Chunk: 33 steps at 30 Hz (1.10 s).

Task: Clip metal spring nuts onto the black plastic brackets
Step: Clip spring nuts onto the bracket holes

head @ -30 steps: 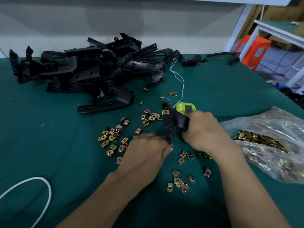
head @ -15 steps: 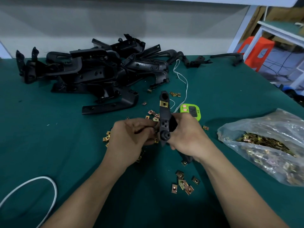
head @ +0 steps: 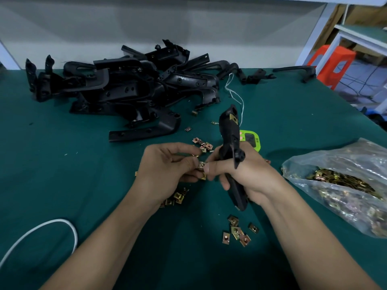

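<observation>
My right hand (head: 247, 174) is wrapped round the lower half of a black plastic bracket (head: 229, 139), holding it upright above the tabletop (head: 62, 164). One clipped nut (head: 233, 118) sits near its top end. My left hand (head: 167, 170) pinches a spring nut (head: 201, 165) between thumb and fingertips, just beside the bracket, and my right forefinger touches it too.

To do this well, I judge I should turn the nut so its open mouth faces the bracket's edge, line its hole up with a mounting hole, and slide it on squarely until it seats. If it goes on crooked it will likely jam or spring off. Keeping the bracket firm in my right hand gives me something to push against.

The clear plastic bag (head: 326, 162) at my right lies open on its side, holding a heap of brass-coloured nuts (head: 339, 178). Loose nuts (head: 236, 231) are scattered near my wrists, and the pile of brackets (head: 125, 86) waits at the far left.
</observation>
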{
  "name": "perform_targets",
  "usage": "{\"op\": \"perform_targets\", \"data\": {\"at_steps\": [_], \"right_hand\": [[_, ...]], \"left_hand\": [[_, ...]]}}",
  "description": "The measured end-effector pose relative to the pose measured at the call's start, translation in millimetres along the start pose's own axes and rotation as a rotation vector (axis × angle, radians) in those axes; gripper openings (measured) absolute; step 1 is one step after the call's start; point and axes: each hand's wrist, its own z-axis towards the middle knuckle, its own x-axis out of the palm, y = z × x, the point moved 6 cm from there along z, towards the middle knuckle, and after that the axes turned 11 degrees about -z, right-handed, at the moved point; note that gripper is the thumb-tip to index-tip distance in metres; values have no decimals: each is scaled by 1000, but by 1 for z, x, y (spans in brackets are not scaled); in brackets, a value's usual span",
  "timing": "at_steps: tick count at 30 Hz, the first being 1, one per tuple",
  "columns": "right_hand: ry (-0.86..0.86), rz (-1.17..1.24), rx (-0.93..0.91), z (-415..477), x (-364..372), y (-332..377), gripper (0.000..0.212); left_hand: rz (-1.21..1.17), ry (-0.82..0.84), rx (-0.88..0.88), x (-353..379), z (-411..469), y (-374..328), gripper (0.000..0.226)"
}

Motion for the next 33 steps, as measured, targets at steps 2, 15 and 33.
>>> {"op": "perform_targets", "data": {"at_steps": [2,15,33], "right_hand": [[-14,9,16,2,0,-3,9],[5,243,145,3,5,-11,27],[313,162,81,-6,12,-8,17]], "left_hand": [[74,-38,45,1,-1,-1,20],[12,90,-23,-3,2,4,18],[176,465,-22,4,-1,-4,11]]}}
